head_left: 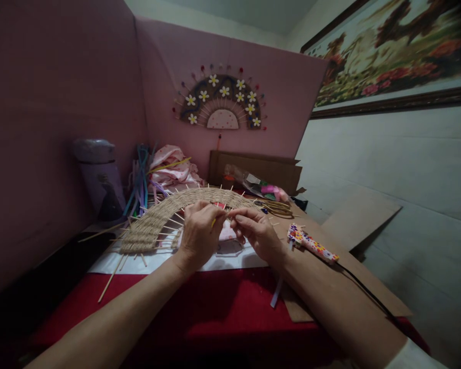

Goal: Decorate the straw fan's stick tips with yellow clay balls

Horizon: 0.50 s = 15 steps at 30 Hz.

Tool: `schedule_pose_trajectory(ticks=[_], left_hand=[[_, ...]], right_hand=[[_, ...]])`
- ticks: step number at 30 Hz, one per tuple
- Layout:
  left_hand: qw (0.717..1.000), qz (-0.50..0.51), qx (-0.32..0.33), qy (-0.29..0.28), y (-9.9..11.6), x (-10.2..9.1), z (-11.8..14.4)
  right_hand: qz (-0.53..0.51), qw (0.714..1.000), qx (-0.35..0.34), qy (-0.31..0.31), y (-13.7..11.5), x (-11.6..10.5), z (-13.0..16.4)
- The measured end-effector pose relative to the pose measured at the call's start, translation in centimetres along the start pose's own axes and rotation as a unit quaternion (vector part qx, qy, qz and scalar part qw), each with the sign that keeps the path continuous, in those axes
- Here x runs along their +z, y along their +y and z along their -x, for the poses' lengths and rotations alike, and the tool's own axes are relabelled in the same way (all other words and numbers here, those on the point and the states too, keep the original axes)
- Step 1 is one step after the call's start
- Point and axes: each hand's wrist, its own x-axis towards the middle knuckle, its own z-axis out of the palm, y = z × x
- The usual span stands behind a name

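Listing what I see from the head view:

- Woven arch (165,212): a half-ring of tan cord wound over thin wooden sticks, lying flat on the tabletop (223,312), red-covered, with a white sheet (138,259) beneath. Its far curve sits just beyond both hands; its left leg runs down to the near left, clear of them.
- Left hand (197,230): fingers curled, pinching a small yellow stick (214,222) at the arch's inner edge.
- Right hand (255,230): fingertips drawn together, meeting the left hand's tips at the same spot. What it grips I cannot tell.
- Scissors (274,206): far right of the hands, just beside the arch's right end.
- Patterned glue gun (311,243): right of the right wrist, its black cord trailing near right.
- Finished fan decoration (221,102): on the pink far wall.
- Coloured strips (140,177): upright, far left.
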Motion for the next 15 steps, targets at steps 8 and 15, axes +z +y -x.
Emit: schedule_pose_trajectory(ticks=[8,15], left_hand=[[0.994,-0.093,0.026,-0.055,-0.05,-0.22,-0.14],[0.992,-0.098,0.025,-0.08,0.26,-0.49,-0.37]], right_hand=[[0.118,0.99,-0.075,-0.001,0.67,-0.16,-0.05],[0.161,0.983,-0.093,-0.013,0.62,0.18,0.2]])
